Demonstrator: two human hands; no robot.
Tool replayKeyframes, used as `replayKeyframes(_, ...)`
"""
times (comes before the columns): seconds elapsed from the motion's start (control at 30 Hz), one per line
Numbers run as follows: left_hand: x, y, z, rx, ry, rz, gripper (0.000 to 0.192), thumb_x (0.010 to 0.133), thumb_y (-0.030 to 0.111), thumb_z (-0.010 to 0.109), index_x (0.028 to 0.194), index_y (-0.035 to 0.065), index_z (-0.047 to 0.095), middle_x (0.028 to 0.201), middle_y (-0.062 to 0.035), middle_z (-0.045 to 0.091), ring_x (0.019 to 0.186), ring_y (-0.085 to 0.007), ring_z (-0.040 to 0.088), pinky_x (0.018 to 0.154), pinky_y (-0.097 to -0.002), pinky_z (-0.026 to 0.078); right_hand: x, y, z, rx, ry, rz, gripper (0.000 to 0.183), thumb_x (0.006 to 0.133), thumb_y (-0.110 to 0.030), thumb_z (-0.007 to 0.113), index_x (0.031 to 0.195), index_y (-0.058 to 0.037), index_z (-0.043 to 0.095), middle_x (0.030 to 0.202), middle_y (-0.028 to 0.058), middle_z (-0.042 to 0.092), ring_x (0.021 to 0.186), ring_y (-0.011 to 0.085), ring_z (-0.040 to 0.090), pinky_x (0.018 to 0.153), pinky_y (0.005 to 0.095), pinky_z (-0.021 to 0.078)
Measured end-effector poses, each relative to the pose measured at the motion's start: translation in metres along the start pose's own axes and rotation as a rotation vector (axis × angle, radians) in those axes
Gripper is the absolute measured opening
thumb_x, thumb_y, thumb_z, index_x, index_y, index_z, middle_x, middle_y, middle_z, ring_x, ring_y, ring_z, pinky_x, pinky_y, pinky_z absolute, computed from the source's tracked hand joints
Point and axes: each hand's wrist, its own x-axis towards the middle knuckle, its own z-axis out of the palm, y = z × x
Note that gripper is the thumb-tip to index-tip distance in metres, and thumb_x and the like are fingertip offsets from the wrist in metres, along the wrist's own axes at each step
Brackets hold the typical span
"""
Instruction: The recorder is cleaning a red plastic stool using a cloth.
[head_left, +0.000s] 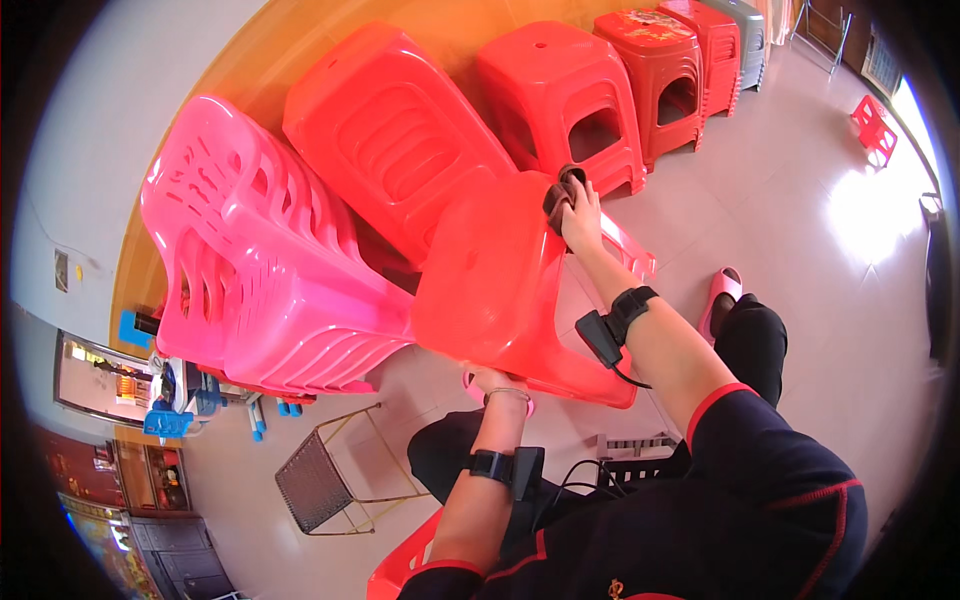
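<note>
Tilted in front of me is a red plastic stool (491, 262). My left hand (495, 379) grips its near edge from beneath, with the fingers mostly hidden under the rim. At the stool's far edge my right hand (581, 217) holds a dark brown cloth (559, 202) against the plastic. Just beyond the held stool stands a large red plastic stool or stack (397, 142), leaning at an angle. Black straps with small devices sit on both forearms.
Stacked pink plastic chairs (277, 300) stand at left. Along the wooden wall are a red stool stack (555, 67), a darker red stack (652, 52) and a grey one (746, 37). A metal-framed woven stool (315, 480) stands lower left; a small red stool (874, 131) is far right.
</note>
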Motion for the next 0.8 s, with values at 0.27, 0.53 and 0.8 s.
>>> replayKeyframes(0.27,-0.008,-0.003,0.002,-0.052,-0.107,-0.027,0.072,0.084,0.064,0.017,0.132,0.0144,0.037,0.131,-0.0074,0.044,0.120,-0.0290,0.042,0.096,-0.0470,0.039,-0.126,-0.045,-0.022,0.099,-0.213,-0.189,0.065,0.065,-0.006,0.058,0.127,-0.0070,0.038,0.137,0.0301,0.020,0.124,0.0453,0.026,0.103,0.0453,0.0257)
replayKeyframes(0.53,-0.039,-0.010,0.019,-0.047,-0.237,-0.082,0.079,0.084,0.064,0.001,0.136,0.0123,0.031,0.138,-0.0104,0.036,0.126,-0.0309,0.034,0.103,-0.0464,0.031,-0.153,-0.057,-0.055,-0.026,-0.364,-0.131,0.078,0.058,-0.016,0.069,0.128,-0.0093,0.036,0.137,0.0299,0.020,0.115,0.0449,0.039,0.092,0.0464,0.0398)
replayKeyframes(0.8,-0.028,-0.025,-0.021,0.030,0.148,-0.215,0.078,0.084,0.068,0.012,0.124,0.0092,0.043,0.129,-0.0087,0.044,0.117,-0.0269,0.043,0.098,-0.0453,0.033,-0.130,-0.056,-0.046,-0.001,-0.465,0.051,0.079,0.060,-0.026,0.070,0.129,-0.0138,0.034,0.116,0.0249,0.044,0.105,0.0409,0.050,0.086,0.0433,0.0447)
